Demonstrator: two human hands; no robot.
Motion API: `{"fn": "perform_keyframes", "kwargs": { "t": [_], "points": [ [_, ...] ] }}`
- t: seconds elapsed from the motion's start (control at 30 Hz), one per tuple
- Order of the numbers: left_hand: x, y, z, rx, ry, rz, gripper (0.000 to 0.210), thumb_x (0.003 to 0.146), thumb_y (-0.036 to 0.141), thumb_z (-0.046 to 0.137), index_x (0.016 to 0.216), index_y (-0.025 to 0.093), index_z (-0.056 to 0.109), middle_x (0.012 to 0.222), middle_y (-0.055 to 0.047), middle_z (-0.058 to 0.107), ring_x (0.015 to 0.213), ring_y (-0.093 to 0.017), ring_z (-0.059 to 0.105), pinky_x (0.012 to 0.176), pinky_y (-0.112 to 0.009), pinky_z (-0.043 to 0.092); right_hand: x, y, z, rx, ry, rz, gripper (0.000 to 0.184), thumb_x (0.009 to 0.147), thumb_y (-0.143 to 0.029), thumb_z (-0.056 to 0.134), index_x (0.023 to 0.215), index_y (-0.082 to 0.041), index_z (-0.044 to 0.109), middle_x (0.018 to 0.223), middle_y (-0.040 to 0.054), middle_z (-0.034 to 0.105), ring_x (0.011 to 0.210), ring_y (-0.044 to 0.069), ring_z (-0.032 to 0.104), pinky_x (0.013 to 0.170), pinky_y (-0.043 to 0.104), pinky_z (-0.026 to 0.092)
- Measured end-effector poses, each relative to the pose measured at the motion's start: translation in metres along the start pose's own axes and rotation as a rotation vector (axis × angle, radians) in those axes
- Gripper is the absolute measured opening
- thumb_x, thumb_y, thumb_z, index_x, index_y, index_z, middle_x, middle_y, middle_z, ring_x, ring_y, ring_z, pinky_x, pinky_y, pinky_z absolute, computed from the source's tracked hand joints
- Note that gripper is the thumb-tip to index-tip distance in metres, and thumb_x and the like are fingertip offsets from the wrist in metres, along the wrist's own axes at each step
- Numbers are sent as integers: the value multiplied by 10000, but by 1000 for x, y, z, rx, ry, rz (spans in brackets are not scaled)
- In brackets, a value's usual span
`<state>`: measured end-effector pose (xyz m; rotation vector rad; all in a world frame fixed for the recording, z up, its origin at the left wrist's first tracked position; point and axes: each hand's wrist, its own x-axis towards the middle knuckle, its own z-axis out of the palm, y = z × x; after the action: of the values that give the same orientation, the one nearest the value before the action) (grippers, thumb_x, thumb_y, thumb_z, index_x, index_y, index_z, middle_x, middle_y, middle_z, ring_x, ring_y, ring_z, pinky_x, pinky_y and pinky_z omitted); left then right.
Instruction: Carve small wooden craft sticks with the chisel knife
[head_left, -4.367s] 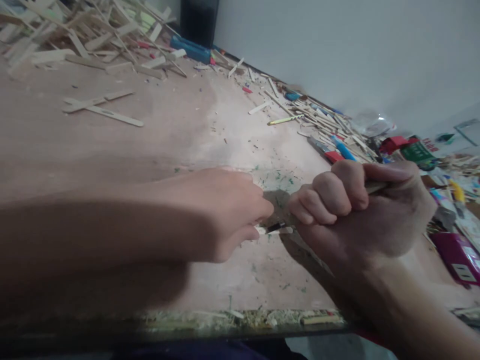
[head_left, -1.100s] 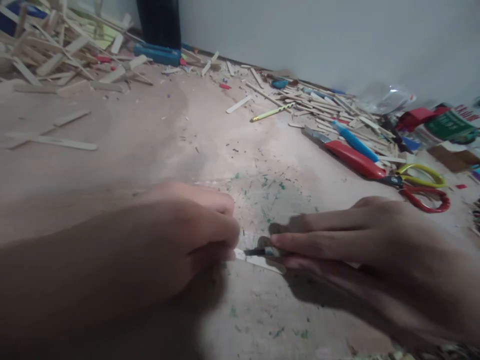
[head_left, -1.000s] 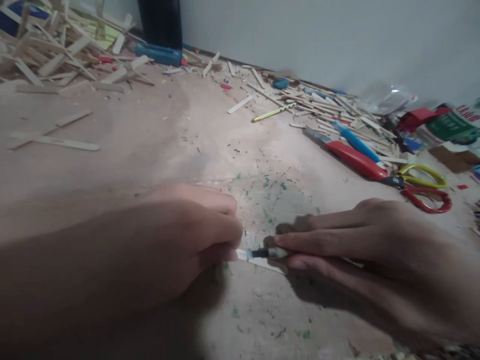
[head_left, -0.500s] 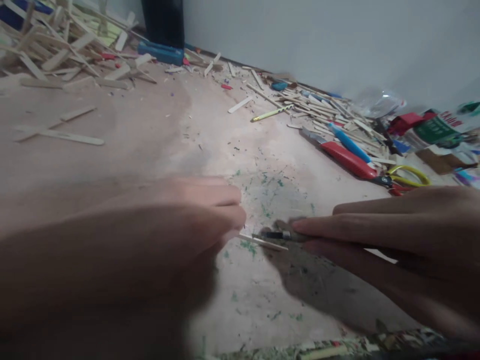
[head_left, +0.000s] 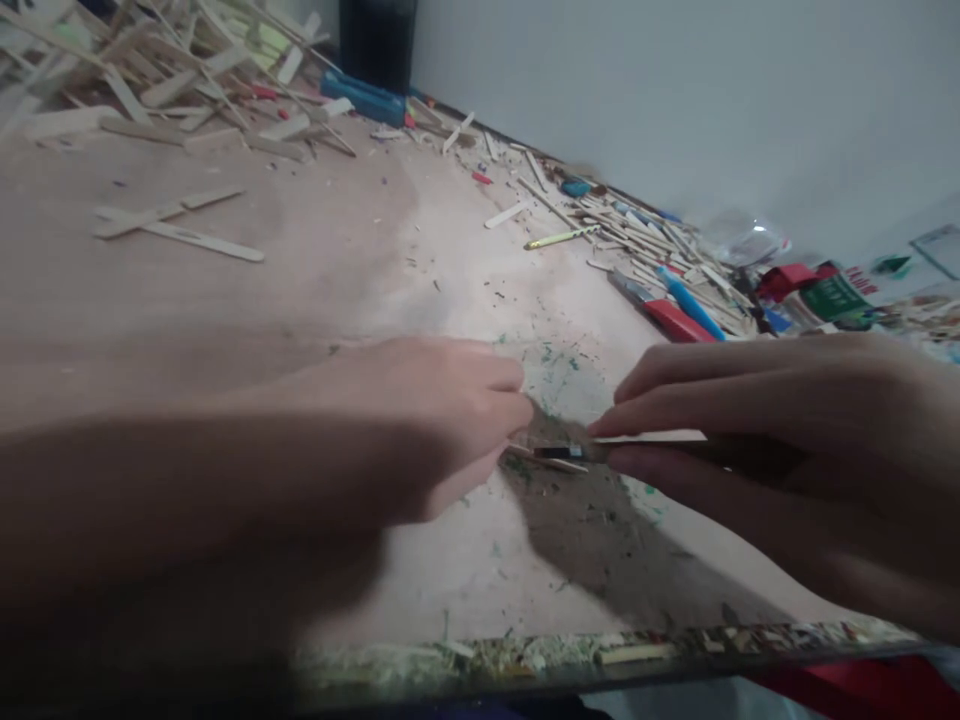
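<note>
My left hand (head_left: 472, 415) is closed around the end of a thin wooden stick (head_left: 574, 467), low over the table, with its fingertips bent down. The stick's free end points right. From the other side my right hand (head_left: 765, 420) grips a slim craft knife (head_left: 559, 452), its dark blade end lying along the stick, close to the left fingertips. Whether the blade touches the wood I cannot tell. Most of the knife's handle is hidden under the right fingers. Green shavings (head_left: 559, 360) are scattered on the tabletop just beyond the hands.
Two crossed craft sticks (head_left: 187, 232) lie at left, below a heap of sticks (head_left: 187, 85). A blue block-like object (head_left: 364, 97) stands behind. To the right are a yellow twisted bit (head_left: 559, 239), a red-handled tool (head_left: 675, 320), a blue pen (head_left: 690, 300) and loose sticks (head_left: 637, 225).
The view has shifted, bringing the table's front edge into sight. The right hand and knife have come closer to the left fingertips. Both hands keep their hold.
</note>
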<state>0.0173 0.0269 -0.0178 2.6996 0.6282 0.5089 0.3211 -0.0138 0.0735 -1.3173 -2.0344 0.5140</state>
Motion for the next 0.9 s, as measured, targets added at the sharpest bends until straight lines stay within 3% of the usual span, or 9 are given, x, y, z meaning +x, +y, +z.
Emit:
{"fn": "perform_keyframes", "kwargs": {
  "t": [0.1, 0.17, 0.3, 0.4, 0.47, 0.57, 0.7, 0.8, 0.9],
  "points": [
    [5, 7, -7, 72, -35, -97, 201, 1108, 147, 682, 960, 247, 774, 924, -57, 759, 873, -257, 678, 803, -418, 461, -1, 6, -4, 19, 57, 21, 399, 960, -635, 1155, 1115, -326, 956, 787, 42, 807, 731, 313, 839, 557, 429, 651],
    [8, 11, -15, 112, -56, -183, 190, 1101, 161, 697, 958, 236, 797, 949, -68, 798, 888, -266, 702, 807, -428, 457, 6, 9, -6, 31, 67, 64, 399, 940, -597, 1175, 1121, -316, 957, 780, 42, 802, 716, 309, 832, 555, 429, 655],
    [11, 11, -27, 176, -48, -338, 200, 1071, 157, 714, 888, 229, 754, 952, -72, 831, 895, -281, 729, 834, -442, 477, 36, 8, -8, 79, -14, 182, 268, 857, -370, 1180, 966, -278, 953, 742, 44, 828, 535, 197, 699, 499, 373, 612],
    [10, 7, -30, 202, 14, -455, 217, 1033, 149, 722, 837, 239, 697, 913, -65, 822, 884, -283, 729, 823, -435, 472, 54, 4, -3, 144, -5, 162, 237, 864, -336, 1124, 982, -273, 929, 907, 99, 933, 626, 217, 795, 499, 338, 609],
    [9, 5, -30, 202, 48, -509, 205, 1016, 157, 727, 834, 245, 694, 908, -62, 828, 880, -285, 736, 806, -428, 464, 59, 2, 4, 182, -7, 129, 324, 861, -377, 1129, 1067, -278, 898, 962, 112, 950, 694, 257, 854, 470, 327, 580],
    [6, 2, -27, 180, 71, -518, 166, 1013, 169, 723, 867, 245, 744, 939, -63, 859, 916, -301, 770, 814, -429, 478, 59, 3, 19, 224, 14, 66, 443, 868, -368, 1104, 1190, -304, 806, 872, 39, 904, 623, 238, 813, 431, 311, 540],
    [4, -3, -23, 140, 83, -437, 177, 1062, 144, 703, 960, 224, 825, 1034, -56, 889, 1004, -287, 817, 919, -434, 560, 56, 13, 42, 267, 53, 11, 480, 905, -329, 1023, 1262, -332, 701, 897, -23, 886, 688, 244, 862, 505, 310, 637],
    [2, -6, -20, 115, 95, -391, 237, 1103, 127, 663, 1003, 211, 862, 1070, -66, 885, 1034, -283, 828, 963, -442, 586, 57, 22, 57, 277, 18, 14, 336, 980, -528, 1019, 1060, -275, 813, 864, 19, 869, 682, 240, 847, 514, 327, 660],
    [2, -7, -18, 105, 106, -386, 260, 1126, 129, 662, 1067, 204, 904, 1112, -79, 889, 1095, -300, 835, 1020, -464, 596, 55, 26, 67, 247, 9, 11, 459, 988, -630, 1056, 838, -245, 856, 701, 2, 765, 572, 182, 715, 456, 291, 544]
  ]
}}
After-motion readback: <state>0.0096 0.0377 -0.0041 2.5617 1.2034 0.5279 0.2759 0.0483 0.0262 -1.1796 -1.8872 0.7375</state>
